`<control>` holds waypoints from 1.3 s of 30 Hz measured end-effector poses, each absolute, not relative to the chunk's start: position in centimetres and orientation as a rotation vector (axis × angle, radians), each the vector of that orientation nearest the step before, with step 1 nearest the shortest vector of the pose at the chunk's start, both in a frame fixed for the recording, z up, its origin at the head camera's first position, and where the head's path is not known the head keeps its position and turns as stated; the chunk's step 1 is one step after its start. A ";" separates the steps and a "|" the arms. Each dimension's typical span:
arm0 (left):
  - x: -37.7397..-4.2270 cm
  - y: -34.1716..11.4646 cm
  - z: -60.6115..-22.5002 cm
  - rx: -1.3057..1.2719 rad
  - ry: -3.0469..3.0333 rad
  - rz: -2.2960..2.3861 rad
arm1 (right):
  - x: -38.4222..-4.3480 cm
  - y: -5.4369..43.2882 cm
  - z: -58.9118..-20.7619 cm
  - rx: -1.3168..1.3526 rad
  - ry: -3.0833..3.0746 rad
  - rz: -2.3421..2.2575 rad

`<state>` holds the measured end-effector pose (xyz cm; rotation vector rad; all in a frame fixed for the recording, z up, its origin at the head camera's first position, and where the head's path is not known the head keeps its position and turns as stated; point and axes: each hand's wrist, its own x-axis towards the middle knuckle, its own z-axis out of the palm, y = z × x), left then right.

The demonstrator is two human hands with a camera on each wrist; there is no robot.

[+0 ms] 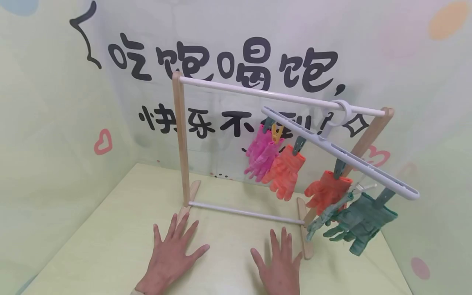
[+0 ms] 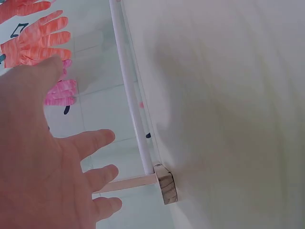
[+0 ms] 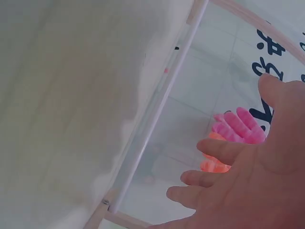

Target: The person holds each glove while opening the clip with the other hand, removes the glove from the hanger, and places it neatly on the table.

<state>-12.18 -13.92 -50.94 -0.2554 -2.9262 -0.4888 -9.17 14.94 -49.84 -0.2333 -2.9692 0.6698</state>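
Note:
My left hand point(image 1: 170, 255) is spread over the tabletop, near the rack's left foot, holding nothing. To the right, my right hand point(image 1: 281, 268) also has its fingers extended and holds nothing, close to the right foot. Beyond them stands a wooden rack with a white top rod point(image 1: 250, 91). A pale grey clip hanger point(image 1: 346, 157) hangs from that rod by its round hook, tilted down to the right. Clothespins on it hold small gloves: pink gloves point(image 1: 262, 153), an orange glove point(image 1: 285, 172), a red-orange glove point(image 1: 328, 190) and green gloves point(image 1: 368, 219).
The rack's left post point(image 1: 180, 139) and low white crossbar point(image 1: 243, 212) stand on the light wooden table point(image 1: 110, 241). A pale backdrop point(image 1: 228, 24) with black lettering rises behind. The green gloves overhang the table's right side.

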 end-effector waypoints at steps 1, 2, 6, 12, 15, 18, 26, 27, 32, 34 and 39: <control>-12.1 -13.9 -51.0 -0.253 -2.927 -0.491 | -9.1 15.1 -49.6 -0.226 -2.959 0.675; -12.1 -13.9 -51.0 -0.251 -2.928 -0.490 | -9.0 15.3 -49.5 -0.217 -2.946 0.685; -12.1 -14.0 -50.9 -0.243 -2.928 -0.491 | -8.5 16.3 -48.3 -0.188 -2.895 0.750; -12.1 -14.0 -51.0 -0.237 -2.938 -0.498 | -6.9 18.0 -46.2 -0.303 -2.877 0.867; -12.1 -14.1 -51.0 -0.234 -2.948 -0.487 | -6.0 19.2 -44.8 -0.413 -2.815 0.897; -12.2 -14.2 -51.1 -0.236 -2.948 -0.476 | -5.5 20.7 -43.3 -0.516 -2.670 0.871; -12.3 -14.2 -51.1 -0.244 -2.958 -0.483 | -5.1 25.8 -40.7 -0.480 -2.084 0.825; -12.3 -14.1 -51.0 -0.246 -2.960 -0.484 | -5.2 26.4 -40.5 -0.452 -2.030 0.839; -12.4 -14.1 -50.8 -0.247 -2.960 -0.488 | -6.0 28.3 -39.2 -0.522 -1.947 0.922; -12.5 -14.0 -50.6 -0.243 -2.957 -0.494 | -6.5 28.8 -38.9 -0.578 -1.949 0.982; -12.2 -14.1 -50.5 -0.240 -2.959 -0.518 | -7.4 29.7 -39.0 -0.612 -1.942 1.129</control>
